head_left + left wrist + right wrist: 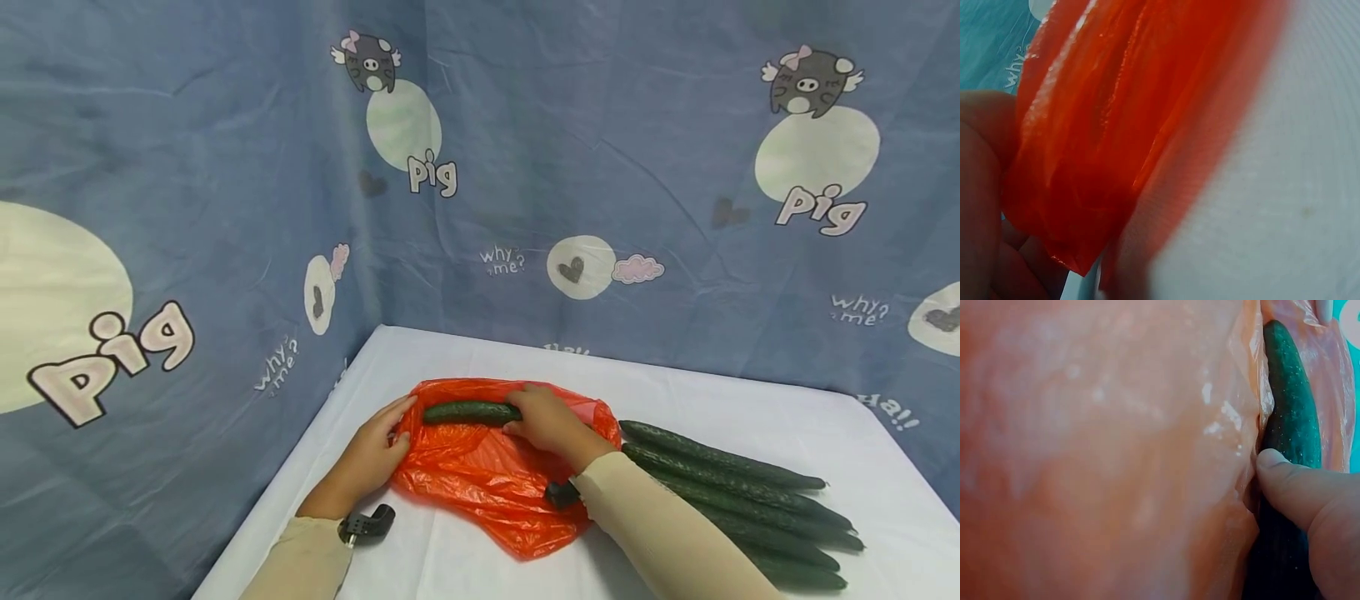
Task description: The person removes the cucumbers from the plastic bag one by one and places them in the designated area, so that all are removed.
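Observation:
A red plastic bag (480, 467) lies on the white table with its mouth spread. Inside the mouth is a dark green cucumber (468, 412), lying crosswise. My right hand (551, 423) grips it near its right part; in the right wrist view the thumb presses along the cucumber (1294, 406). At the left rim, my left hand (373, 450) holds the bag's edge, and the left wrist view has the red plastic (1085, 169) between thumb and fingers. The cucumber's right end is hidden by my right hand.
Several long cucumbers (750, 492) lie side by side on the table, right of the bag and partly behind my right forearm. A blue curtain (525, 125) with pig prints stands along the table's back and left edges. A black device sits on each wrist.

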Tool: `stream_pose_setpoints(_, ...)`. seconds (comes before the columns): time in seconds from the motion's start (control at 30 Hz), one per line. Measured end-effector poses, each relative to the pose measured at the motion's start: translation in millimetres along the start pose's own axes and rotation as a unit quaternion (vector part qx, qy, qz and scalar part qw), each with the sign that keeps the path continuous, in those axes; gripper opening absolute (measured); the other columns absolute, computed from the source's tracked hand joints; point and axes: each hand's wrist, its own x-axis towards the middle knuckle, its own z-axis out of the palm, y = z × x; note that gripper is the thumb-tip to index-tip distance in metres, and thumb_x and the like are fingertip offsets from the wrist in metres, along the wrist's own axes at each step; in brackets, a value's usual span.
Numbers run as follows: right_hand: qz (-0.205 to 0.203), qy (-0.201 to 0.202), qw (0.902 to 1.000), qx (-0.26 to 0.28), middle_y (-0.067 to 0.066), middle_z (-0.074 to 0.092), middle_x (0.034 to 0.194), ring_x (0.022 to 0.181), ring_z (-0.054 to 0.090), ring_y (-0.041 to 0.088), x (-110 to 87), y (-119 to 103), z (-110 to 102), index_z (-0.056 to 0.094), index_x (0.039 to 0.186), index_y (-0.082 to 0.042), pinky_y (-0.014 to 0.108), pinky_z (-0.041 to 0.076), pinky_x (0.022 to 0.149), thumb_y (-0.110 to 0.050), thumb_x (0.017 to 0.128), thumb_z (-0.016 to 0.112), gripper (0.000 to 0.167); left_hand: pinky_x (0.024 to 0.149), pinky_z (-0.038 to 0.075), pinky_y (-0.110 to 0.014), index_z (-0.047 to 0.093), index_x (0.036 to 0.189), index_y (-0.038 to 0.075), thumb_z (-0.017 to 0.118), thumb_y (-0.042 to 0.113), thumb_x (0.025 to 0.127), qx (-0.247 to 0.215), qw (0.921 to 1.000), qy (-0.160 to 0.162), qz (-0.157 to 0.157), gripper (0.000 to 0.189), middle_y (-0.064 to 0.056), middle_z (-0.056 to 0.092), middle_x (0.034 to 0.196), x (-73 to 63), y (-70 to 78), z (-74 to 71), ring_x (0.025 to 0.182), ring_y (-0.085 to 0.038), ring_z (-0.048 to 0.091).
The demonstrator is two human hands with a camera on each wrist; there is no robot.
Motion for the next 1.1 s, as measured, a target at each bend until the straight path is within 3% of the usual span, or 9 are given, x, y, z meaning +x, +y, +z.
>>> stream_pose_setpoints(0.6, 0.006, 0.022, 0.9993, -0.030, 0.002, 0.058, 0.111, 0.101, 0.056, 0.020, -13.6, -10, -8, 0.067, 0.133, -0.022, 0.041, 0.055, 0.095, -0.036, 0.095, 0.077, 0.042, 0.116, 0.044, -0.052, 0.046, 0.159, 0.009, 0.061, 0.002, 0.097, -0.001, 1.0000, 0.005, -0.004, 0.064, -0.013, 0.045, 0.163, 0.2, 0.9, -1.4, 0.148, -0.035, 0.046)
stream_pose_setpoints(1.1, 0.002, 0.021, 0.9994, -0.027, 0.000, 0.056, 0.110, 0.100, 0.054, 0.018, -37.2, -19, -21, 0.065, 0.135, -0.027, 0.039, 0.056, 0.089, -0.035, 0.095, 0.078, 0.043, 0.114, 0.046, -0.052, 0.044, 0.160, 0.009, 0.060, 0.002, 0.098, 0.003, 1.0000, 0.002, -0.009, 0.065, -0.014, 0.043, 0.164, 0.7, 1.8, -1.9, 0.147, -0.035, 0.046)
